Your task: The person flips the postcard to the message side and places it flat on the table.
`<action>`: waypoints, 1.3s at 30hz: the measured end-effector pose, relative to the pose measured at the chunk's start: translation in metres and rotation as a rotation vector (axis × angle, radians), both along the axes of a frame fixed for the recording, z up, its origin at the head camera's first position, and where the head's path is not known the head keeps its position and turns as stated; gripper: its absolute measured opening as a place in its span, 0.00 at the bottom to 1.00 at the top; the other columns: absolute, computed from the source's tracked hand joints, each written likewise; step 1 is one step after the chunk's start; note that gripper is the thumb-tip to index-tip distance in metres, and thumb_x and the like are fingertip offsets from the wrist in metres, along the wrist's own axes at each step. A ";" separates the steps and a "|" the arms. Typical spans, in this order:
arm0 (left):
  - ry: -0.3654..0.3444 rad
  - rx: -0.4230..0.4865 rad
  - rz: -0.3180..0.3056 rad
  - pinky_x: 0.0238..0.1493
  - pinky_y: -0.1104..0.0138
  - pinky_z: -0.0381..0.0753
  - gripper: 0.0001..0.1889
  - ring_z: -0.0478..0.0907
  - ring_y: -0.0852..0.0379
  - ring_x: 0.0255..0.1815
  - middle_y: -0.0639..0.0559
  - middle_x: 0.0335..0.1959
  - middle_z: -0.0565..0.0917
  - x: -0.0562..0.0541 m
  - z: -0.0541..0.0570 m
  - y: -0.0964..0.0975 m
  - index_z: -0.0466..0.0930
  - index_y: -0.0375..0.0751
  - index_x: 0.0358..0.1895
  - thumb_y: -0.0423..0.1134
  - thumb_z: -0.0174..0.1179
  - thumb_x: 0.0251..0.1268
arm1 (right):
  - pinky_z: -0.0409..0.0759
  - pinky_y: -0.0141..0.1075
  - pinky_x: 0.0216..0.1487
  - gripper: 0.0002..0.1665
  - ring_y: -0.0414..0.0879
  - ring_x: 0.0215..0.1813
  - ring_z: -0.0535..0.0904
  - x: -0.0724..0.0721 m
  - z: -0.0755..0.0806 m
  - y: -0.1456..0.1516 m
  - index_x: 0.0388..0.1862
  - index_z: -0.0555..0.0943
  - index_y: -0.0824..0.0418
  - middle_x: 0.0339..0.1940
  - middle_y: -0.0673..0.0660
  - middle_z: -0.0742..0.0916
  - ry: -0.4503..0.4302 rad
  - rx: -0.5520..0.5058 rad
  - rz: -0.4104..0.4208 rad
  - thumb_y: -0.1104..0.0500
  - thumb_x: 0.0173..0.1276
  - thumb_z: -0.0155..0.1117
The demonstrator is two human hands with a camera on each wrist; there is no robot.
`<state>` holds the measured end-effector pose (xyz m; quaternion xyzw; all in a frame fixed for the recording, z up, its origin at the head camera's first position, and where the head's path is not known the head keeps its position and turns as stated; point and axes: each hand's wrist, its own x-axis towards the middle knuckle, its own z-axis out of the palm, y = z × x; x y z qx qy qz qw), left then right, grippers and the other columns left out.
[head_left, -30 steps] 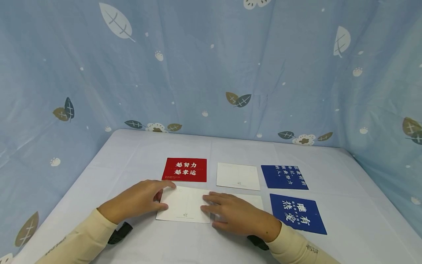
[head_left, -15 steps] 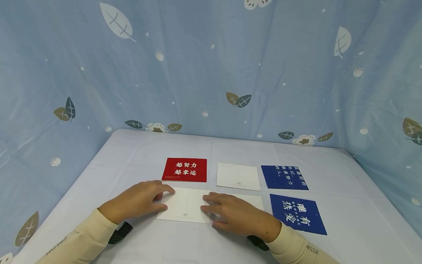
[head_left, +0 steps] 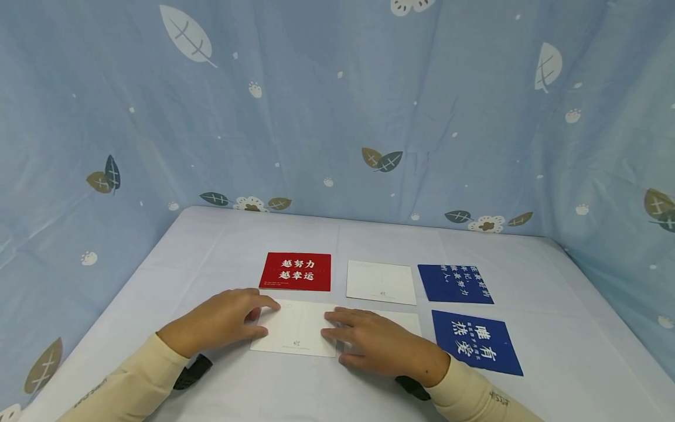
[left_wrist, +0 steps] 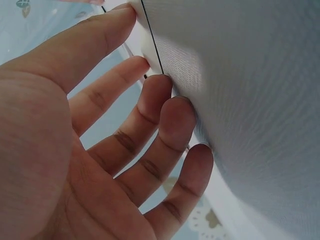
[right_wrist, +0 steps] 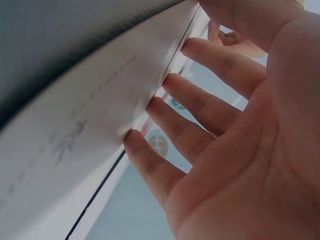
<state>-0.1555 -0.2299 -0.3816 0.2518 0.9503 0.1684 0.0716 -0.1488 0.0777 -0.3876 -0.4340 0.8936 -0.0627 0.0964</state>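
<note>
A white postcard (head_left: 295, 328) with a small grey emblem lies face down on the table, between both hands. My left hand (head_left: 221, 322) rests at its left edge, index fingertip on the far left corner and thumb at the left side. In the left wrist view the fingers (left_wrist: 177, 122) are spread and gently bent, tips down at the card and cloth. My right hand (head_left: 379, 343) lies with its fingertips on the postcard's right edge. Its palm covers most of a second white postcard (head_left: 406, 319). In the right wrist view the fingers (right_wrist: 210, 105) are extended and apart.
Behind are a red postcard (head_left: 295, 272) with white characters and another white postcard (head_left: 381, 282). Two blue postcards, the far one (head_left: 448, 287) and the near one (head_left: 448, 337), lie at the right. A white cloth covers the table (head_left: 263, 392); a blue patterned curtain (head_left: 316, 117) surrounds it.
My left index fingertip has come down slightly toward me, and the postcard's far left edge now lies flatter. The right hand and other postcards have stayed still.
</note>
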 end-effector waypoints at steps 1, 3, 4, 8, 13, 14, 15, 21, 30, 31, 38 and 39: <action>0.000 0.001 0.000 0.30 0.73 0.71 0.23 0.67 0.69 0.28 0.64 0.26 0.74 0.000 0.000 0.000 0.85 0.53 0.54 0.44 0.77 0.51 | 0.73 0.45 0.71 0.31 0.46 0.76 0.69 0.000 0.000 0.000 0.69 0.76 0.43 0.74 0.45 0.74 -0.003 0.000 -0.003 0.49 0.67 0.70; 0.001 0.004 -0.003 0.31 0.73 0.71 0.23 0.67 0.69 0.28 0.64 0.26 0.74 0.000 0.000 0.000 0.85 0.53 0.53 0.44 0.77 0.51 | 0.72 0.45 0.71 0.31 0.46 0.76 0.69 0.000 -0.001 0.000 0.69 0.76 0.43 0.74 0.45 0.74 -0.001 0.000 -0.007 0.49 0.67 0.69; 0.002 0.004 -0.004 0.31 0.73 0.71 0.23 0.67 0.69 0.28 0.64 0.26 0.74 0.000 0.001 0.000 0.85 0.52 0.53 0.44 0.77 0.51 | 0.72 0.45 0.71 0.31 0.45 0.76 0.69 -0.001 -0.002 0.000 0.69 0.76 0.43 0.74 0.45 0.74 0.000 0.000 -0.008 0.49 0.67 0.69; 0.005 0.003 -0.008 0.31 0.73 0.70 0.23 0.66 0.69 0.27 0.64 0.26 0.74 0.000 0.000 0.000 0.84 0.52 0.53 0.44 0.77 0.51 | 0.72 0.44 0.71 0.31 0.45 0.76 0.69 -0.001 -0.002 0.000 0.69 0.76 0.43 0.74 0.45 0.74 0.005 0.001 -0.006 0.48 0.67 0.70; -0.007 -0.013 0.008 0.31 0.73 0.70 0.23 0.67 0.69 0.27 0.64 0.26 0.73 0.000 0.002 0.002 0.84 0.52 0.54 0.46 0.76 0.53 | 0.73 0.44 0.71 0.31 0.46 0.76 0.69 0.000 0.000 -0.001 0.69 0.76 0.43 0.74 0.46 0.74 0.013 0.008 0.000 0.48 0.67 0.70; -0.011 -0.015 0.014 0.31 0.73 0.71 0.23 0.67 0.68 0.27 0.64 0.26 0.73 -0.001 0.003 0.003 0.83 0.52 0.54 0.46 0.76 0.53 | 0.73 0.44 0.71 0.31 0.46 0.76 0.69 0.000 0.000 -0.001 0.69 0.76 0.43 0.74 0.46 0.75 0.016 0.007 0.002 0.48 0.67 0.70; -0.016 -0.021 0.024 0.31 0.73 0.71 0.23 0.68 0.68 0.28 0.64 0.26 0.74 -0.001 0.005 0.004 0.83 0.52 0.54 0.46 0.76 0.53 | 0.73 0.44 0.71 0.31 0.46 0.76 0.69 0.000 0.000 -0.001 0.69 0.76 0.43 0.74 0.47 0.75 0.019 0.005 0.004 0.48 0.67 0.70; 0.061 -0.036 0.054 0.47 0.61 0.85 0.23 0.79 0.59 0.42 0.56 0.42 0.83 -0.011 0.012 0.007 0.84 0.50 0.56 0.45 0.75 0.54 | 0.73 0.44 0.70 0.31 0.46 0.75 0.70 0.000 -0.001 -0.001 0.69 0.77 0.44 0.74 0.47 0.75 0.029 0.001 0.013 0.48 0.67 0.70; 0.135 -0.074 0.070 0.56 0.47 0.81 0.28 0.79 0.47 0.55 0.44 0.55 0.81 -0.038 0.009 0.008 0.81 0.46 0.61 0.45 0.74 0.56 | 0.73 0.44 0.71 0.31 0.46 0.75 0.70 0.000 -0.003 0.000 0.69 0.76 0.44 0.74 0.47 0.75 0.013 -0.006 0.015 0.48 0.67 0.69; 0.127 -0.077 0.073 0.57 0.46 0.81 0.29 0.79 0.46 0.55 0.44 0.56 0.81 -0.041 0.008 0.008 0.80 0.45 0.62 0.45 0.74 0.56 | 0.73 0.44 0.71 0.31 0.46 0.75 0.69 0.000 -0.003 0.000 0.69 0.76 0.44 0.74 0.47 0.74 0.013 -0.005 0.015 0.48 0.68 0.69; 0.001 -0.055 0.138 0.56 0.48 0.83 0.32 0.76 0.41 0.61 0.40 0.63 0.77 -0.058 0.009 0.007 0.76 0.45 0.66 0.45 0.74 0.57 | 0.73 0.44 0.71 0.31 0.46 0.75 0.70 -0.001 -0.004 0.000 0.69 0.76 0.44 0.74 0.47 0.75 0.031 -0.001 0.024 0.48 0.67 0.69; -0.015 -0.051 0.144 0.55 0.48 0.83 0.33 0.75 0.40 0.62 0.39 0.64 0.76 -0.060 0.009 0.007 0.76 0.44 0.67 0.44 0.74 0.57 | 0.73 0.44 0.71 0.31 0.46 0.75 0.70 -0.001 -0.004 0.001 0.69 0.76 0.44 0.74 0.47 0.75 0.033 0.000 0.024 0.48 0.67 0.69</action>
